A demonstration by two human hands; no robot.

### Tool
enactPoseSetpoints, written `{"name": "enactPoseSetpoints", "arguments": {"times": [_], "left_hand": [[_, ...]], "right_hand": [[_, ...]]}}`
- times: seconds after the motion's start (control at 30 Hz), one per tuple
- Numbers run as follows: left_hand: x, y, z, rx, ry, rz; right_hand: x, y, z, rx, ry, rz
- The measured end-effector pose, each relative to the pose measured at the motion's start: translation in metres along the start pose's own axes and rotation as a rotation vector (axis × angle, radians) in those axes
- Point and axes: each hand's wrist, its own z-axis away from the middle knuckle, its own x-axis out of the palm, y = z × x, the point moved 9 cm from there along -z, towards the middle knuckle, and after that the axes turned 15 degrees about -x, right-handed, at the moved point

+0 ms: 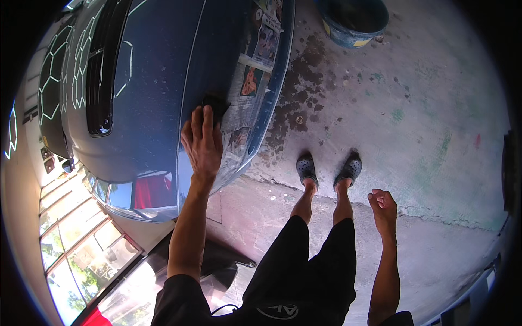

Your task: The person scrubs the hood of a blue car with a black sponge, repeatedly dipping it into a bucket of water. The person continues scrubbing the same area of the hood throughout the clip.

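Observation:
My left hand (203, 146) presses a black pad (217, 106), perhaps a sanding block, against the glossy dark blue body panel (159, 73) of a vehicle. Its fingers reach over the pad and hide part of it. Right beside the pad, taped newspaper sheets (248, 108) cover a strip of the bodywork, with a blue edge (267, 122) showing beyond them. Away from the vehicle, my right hand (383, 208) hangs at my side over the floor. Its fingers are loosely curled in, and nothing shows in them.
A water-stained concrete floor (408, 134) with a crack runs under my dark clogs (306, 167). Ahead stands a dark bucket (355, 30). A black slotted vent (100, 77) lies across the panel. Bright windows (81, 261) and a dark glossy part (220, 265) are at lower left.

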Motion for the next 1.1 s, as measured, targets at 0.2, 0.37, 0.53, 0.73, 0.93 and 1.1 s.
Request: {"name": "enactPoseSetpoints", "arguments": {"times": [0.2, 0.37, 0.53, 0.73, 0.93, 1.1], "left_hand": [[0.029, 0.066, -0.118, -0.021, -0.029, -0.012], [0.001, 0.018, -0.016, -0.026, -0.014, -0.035], [0.022, 0.051, -0.069, -0.020, 0.003, -0.013], [0.009, 0.033, -0.025, -0.055, -0.071, -0.028], [0.020, 0.048, -0.067, -0.063, -0.041, 0.019], [0.001, 0.034, -0.045, -0.090, -0.067, 0.066]], "right_hand": [[0.015, -0.018, -0.021, -0.023, -0.007, -0.080], [-0.005, -0.010, -0.010, -0.016, 0.015, -0.049], [0.016, -0.039, -0.029, -0.026, -0.034, -0.080], [0.011, -0.047, -0.031, -0.067, -0.029, -0.069], [0.030, -0.063, -0.044, -0.079, -0.067, -0.053], [0.036, -0.075, -0.041, -0.093, -0.082, -0.019]]}}
